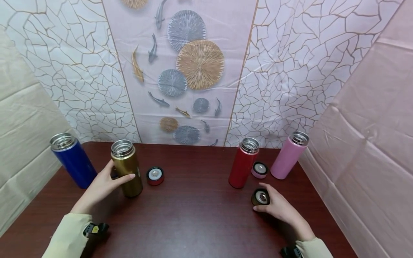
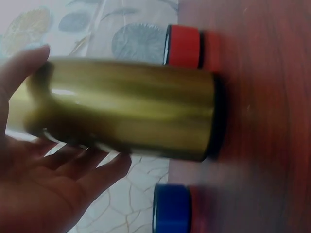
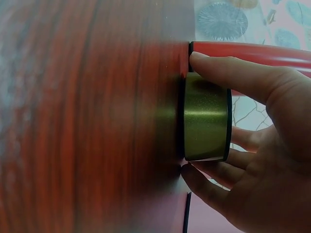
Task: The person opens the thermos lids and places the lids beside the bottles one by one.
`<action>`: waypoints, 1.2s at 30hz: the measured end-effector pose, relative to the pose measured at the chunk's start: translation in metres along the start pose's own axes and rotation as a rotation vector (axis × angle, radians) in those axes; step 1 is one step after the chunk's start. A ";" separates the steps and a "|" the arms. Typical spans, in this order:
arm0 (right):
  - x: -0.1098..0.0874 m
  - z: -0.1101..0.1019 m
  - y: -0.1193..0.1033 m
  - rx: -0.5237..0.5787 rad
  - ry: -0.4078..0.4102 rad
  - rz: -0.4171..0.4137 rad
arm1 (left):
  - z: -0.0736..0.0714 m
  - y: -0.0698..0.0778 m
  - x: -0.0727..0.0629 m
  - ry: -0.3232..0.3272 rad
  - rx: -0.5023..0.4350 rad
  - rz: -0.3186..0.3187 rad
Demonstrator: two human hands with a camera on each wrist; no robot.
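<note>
My left hand reaches round a gold thermos bottle, which stands upright and uncapped; the thumb lies across its near side. In the left wrist view the fingers curl behind the bottle's body. On the right, my right hand holds a gold bottle lid low at the table, its inner side up. The right wrist view shows thumb and fingers on opposite sides of this lid. Just beyond it stand an uncapped red bottle and a pink lid.
An uncapped blue bottle stands at the far left, an uncapped pink bottle at the right. A red lid lies beside the gold bottle. The blue lid is mostly hidden by my left hand in the head view. Patterned cloth hangs behind the table.
</note>
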State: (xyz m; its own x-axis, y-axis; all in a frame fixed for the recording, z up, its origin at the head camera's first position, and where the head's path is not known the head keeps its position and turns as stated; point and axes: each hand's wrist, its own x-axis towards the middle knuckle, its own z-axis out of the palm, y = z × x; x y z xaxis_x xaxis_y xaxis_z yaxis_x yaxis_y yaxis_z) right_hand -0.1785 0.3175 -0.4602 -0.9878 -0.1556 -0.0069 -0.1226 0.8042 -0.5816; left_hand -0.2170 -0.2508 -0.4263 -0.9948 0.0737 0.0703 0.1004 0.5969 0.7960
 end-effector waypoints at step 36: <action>0.017 -0.013 -0.148 0.225 0.788 -0.693 | 0.020 0.172 -0.018 0.601 -0.027 0.861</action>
